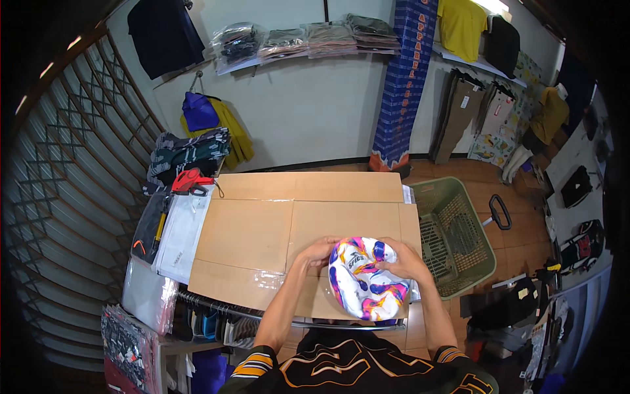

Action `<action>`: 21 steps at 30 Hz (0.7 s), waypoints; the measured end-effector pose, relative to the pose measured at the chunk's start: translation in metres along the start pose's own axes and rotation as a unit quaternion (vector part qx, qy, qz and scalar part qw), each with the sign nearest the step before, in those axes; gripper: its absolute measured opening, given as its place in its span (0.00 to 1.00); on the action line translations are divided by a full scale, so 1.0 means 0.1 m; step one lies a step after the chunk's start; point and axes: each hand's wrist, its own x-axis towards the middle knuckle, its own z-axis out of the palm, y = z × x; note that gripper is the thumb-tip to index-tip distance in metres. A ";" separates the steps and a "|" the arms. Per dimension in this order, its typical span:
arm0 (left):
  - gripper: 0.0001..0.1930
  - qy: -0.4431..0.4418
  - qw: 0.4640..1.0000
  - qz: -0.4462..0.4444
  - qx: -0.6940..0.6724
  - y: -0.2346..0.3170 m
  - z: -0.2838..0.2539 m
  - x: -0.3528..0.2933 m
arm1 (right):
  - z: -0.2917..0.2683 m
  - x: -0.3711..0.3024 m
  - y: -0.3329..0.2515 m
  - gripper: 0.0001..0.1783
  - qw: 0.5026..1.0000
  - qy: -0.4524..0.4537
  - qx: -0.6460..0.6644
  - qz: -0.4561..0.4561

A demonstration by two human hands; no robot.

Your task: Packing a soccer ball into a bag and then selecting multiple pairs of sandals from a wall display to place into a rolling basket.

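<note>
Holding the ball: two bare hands have it, a soft white ball with purple, pink and orange patches and a sunken face.
Ball's place: over the near part of the desk, at four o'clock from its middle; whether it touches the top, I cannot tell.
Left hand: at ten o'clock on the ball, fingers bent against its rim, some tips hidden.
Right hand: at two o'clock on the ball, partly open around the edge, thumb laid over the face.
Desk top: flat, creased brown cardboard.
Basket: green plastic, at three o'clock, just beside the desk.
Plastic packs: white, at nine o'clock.
Red tool: at ten o'clock, near the cardboard's far corner.
Clothes pile: dark and patterned, also at ten, farther out.
Shelf: at twelve o'clock on the wall, bearing bagged clothes.
Column: blue, at one o'clock.
</note>
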 end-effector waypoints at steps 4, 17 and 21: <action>0.16 0.055 0.998 0.028 0.021 -0.42 -0.27 -0.17 | 0.02 0.10 -0.16 0.30 1.000 -0.016 -0.013 0.006; 0.11 0.333 0.866 0.253 0.273 -0.77 -0.12 -1.01 | 0.28 0.60 -0.45 0.27 0.980 -0.157 0.002 -0.120; 0.18 0.320 0.851 0.180 0.375 -0.63 0.06 -1.44 | 0.42 0.83 -0.55 0.28 0.947 -0.258 -0.012 -0.188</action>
